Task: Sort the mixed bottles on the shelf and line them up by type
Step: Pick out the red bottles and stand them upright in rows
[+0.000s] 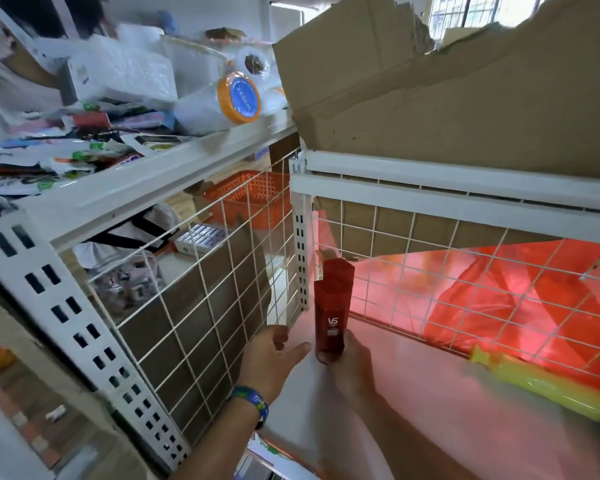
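Right grip: the right hand [352, 365] is wrapped round the lower end of a red bottle [330, 317] marked "VS", fingers curled on its base. Bottle is upright, in the back left corner of the shelf [413, 386]; its foot is hidden by the fingers, so cannot tell whether it rests on the shelf board. Left grip: the left hand [269, 358] holds nothing, fingers loose, thumb pointing toward the red bottle, just beside it and not touching. Torn cardboard [465, 98] lies across the top of the unit, over the bay. The shelf board is pale with a pink cast. The side mesh panel [201, 306] closes the bay on the left; the left hand sits close against it. The back mesh panel [430, 271] closes the rear, with a red plastic bag [534, 299] behind it. On the neighbouring upper shelf lies a roll of clear film [229, 102] with an orange-rimmed blue end cap marked "240cm". An orange basket [253, 195] shows through the side mesh, further back. A yellow bottle [541, 386], blurred, lies on its side on the shelf board at the right, well apart from the red one. A second red bottle [338, 271] stands directly behind the held one, near the corner post. A blue-green wristband [252, 401] is on the left wrist.
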`<state>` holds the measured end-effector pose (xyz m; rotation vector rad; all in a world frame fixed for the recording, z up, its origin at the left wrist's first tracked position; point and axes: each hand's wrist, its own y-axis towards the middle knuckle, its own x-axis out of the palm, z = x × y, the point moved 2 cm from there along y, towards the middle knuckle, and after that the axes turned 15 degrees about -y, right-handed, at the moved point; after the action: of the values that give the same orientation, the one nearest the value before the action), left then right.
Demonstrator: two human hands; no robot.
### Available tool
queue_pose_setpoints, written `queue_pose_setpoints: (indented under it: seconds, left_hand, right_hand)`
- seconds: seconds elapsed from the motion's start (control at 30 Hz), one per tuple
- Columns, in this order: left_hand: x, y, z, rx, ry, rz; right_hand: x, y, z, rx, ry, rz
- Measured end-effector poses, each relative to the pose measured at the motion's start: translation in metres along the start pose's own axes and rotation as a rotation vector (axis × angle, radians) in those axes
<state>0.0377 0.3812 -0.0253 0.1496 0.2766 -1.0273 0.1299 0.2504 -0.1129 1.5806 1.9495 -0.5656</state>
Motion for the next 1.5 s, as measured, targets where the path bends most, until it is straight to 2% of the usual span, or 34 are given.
queue_pose_setpoints:
  seconds: [0.23,0.33,0.5,0.7,0.8,0.93,1.17,1.5]
  left_hand:
    - [-0.008,-0.004,0.003,0.054,0.071,-0.049]
    - [-0.007,-0.006,0.009,0.106,0.09,-0.068]
    - [-0.008,-0.009,0.009,0.281,0.276,-0.163]
    - [0.007,-0.018,0.009,0.492,0.385,-0.274]
    - [0.022,-0.032,0.016,0.61,0.422,-0.339]
    - [0.042,-0.047,0.008,0.618,0.635,-0.428]
    - [0.077,-0.072,0.018,0.636,0.421,-0.581]
    - [0.162,-0.114,0.054,0.733,0.495,-0.639]
  right_hand:
    - [0.001,0.01,-0.003,0.067,-0.002,0.022]
    - [0.003,0.009,-0.001,0.122,0.041,-0.03]
    - [-0.004,-0.001,0.006,0.149,-0.074,-0.013]
    - [-0.034,-0.027,0.01,0.098,-0.308,0.01]
    - [-0.059,-0.043,0.014,0.021,-0.48,0.09]
    - [-0.09,-0.074,0.015,-0.012,-0.71,0.183]
    - [-0.135,-0.119,0.028,0.019,-0.805,0.311]
    - [-0.23,-0.167,0.094,0.105,-0.917,0.414]
